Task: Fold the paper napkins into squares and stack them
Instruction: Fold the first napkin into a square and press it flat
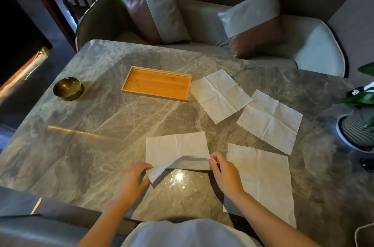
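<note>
Both bare forearms reach up from the bottom of the frame over a grey marble table point(81, 145). At lower centre the left hand point(132, 179) has its fingers loosely curled, thumb and fingertips pinching the lifted lower-left corner of a white paper napkin point(177, 145), which peels up off the tabletop. At the same napkin's lower-right corner, the right hand point(225, 175) closes thumb and forefinger tightly on the edge, the other fingers tucked under. Between the two pinches the napkin's near edge rises, while its far part lies flat. Three more napkins lie unfolded on the right: one point(261, 182) just beside the right hand, two point(270, 121) point(219, 95) farther up. An empty wooden tray point(156, 83) sits upper centre, a brass ashtray point(68, 88) at left.
</note>
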`<state>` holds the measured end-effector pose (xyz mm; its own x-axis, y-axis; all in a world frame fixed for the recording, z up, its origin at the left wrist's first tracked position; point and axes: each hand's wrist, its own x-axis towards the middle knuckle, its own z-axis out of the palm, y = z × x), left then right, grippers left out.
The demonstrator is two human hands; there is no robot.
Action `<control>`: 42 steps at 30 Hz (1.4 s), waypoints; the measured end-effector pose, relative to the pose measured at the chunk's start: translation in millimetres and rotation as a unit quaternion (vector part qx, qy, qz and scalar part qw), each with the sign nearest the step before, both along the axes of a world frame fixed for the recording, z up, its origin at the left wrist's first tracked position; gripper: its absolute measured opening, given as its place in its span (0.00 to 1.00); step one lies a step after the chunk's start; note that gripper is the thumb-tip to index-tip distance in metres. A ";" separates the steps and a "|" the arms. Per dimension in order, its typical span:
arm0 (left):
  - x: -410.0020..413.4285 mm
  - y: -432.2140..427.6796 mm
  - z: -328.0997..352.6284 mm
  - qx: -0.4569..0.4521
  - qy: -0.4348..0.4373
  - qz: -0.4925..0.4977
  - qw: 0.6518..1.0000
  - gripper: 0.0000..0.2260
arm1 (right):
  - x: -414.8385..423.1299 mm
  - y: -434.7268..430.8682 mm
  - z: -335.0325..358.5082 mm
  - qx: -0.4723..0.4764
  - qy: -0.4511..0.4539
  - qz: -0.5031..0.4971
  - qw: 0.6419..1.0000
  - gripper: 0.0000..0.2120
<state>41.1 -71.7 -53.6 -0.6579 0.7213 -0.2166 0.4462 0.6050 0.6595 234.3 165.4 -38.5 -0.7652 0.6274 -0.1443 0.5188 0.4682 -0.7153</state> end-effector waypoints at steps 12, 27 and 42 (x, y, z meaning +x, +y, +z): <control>-0.5 14.8 -7.5 0.031 -0.118 0.146 0.982 0.08 | 1.9 12.8 -14.9 -0.113 -0.047 -0.010 0.992 0.22; -1.5 8.8 -11.5 0.011 -0.111 0.159 0.981 0.11 | -9.8 17.0 -20.4 -0.139 -0.041 -0.029 0.989 0.30; 3.7 6.8 -9.5 -0.022 -0.052 0.139 0.989 0.09 | -15.9 18.6 -17.4 -0.171 -0.019 -0.059 0.983 0.28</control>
